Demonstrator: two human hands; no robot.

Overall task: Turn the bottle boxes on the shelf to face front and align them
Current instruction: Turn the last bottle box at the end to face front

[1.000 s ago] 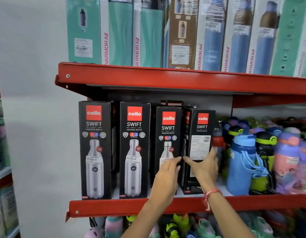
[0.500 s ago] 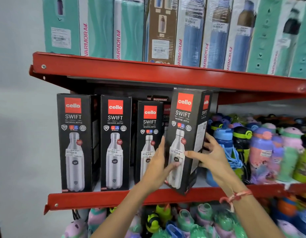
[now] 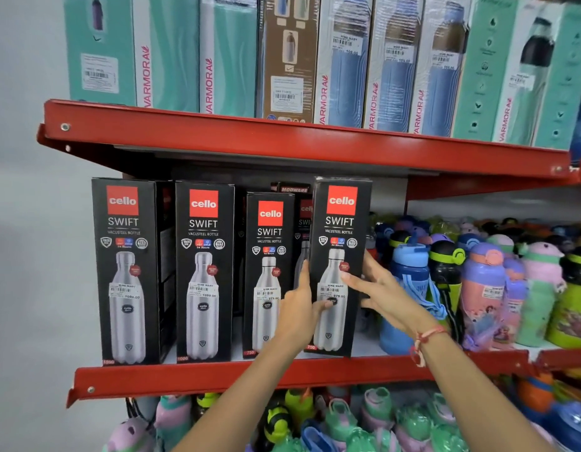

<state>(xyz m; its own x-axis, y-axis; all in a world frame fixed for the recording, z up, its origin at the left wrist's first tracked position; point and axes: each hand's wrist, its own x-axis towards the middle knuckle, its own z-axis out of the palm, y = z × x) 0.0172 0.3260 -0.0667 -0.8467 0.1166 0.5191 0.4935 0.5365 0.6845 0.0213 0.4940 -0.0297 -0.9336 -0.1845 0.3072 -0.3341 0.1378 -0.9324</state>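
On the red shelf [image 3: 217, 375] the rightmost Cello Swift box [image 3: 339, 223] is stood front-facing, its left edge gripped by the left hand [image 3: 299, 309], its right edge touched by the straight-fingered right hand [image 3: 382, 288]. Left of the shelf a grey wall [image 3: 38, 256] is seen.

At the left end of the red metal shelf [image 3: 185, 376], the first tall black cardboard box [image 3: 128, 272] read "cello" on a red square, "SWIFT", "VACUSTEEL BOTTLE", a sticker "NINE MART 1099.00", and "1000" at its foot. The second black box [image 3: 202, 272] read alike. The third black box [image 3: 266, 252] and fourth black box [image 3: 339, 223] showed "979.00" and "750". A dark box behind [image 3: 294, 189] read "MODWARE". An upper teal box [image 3: 165, 60] read "VARMORA".
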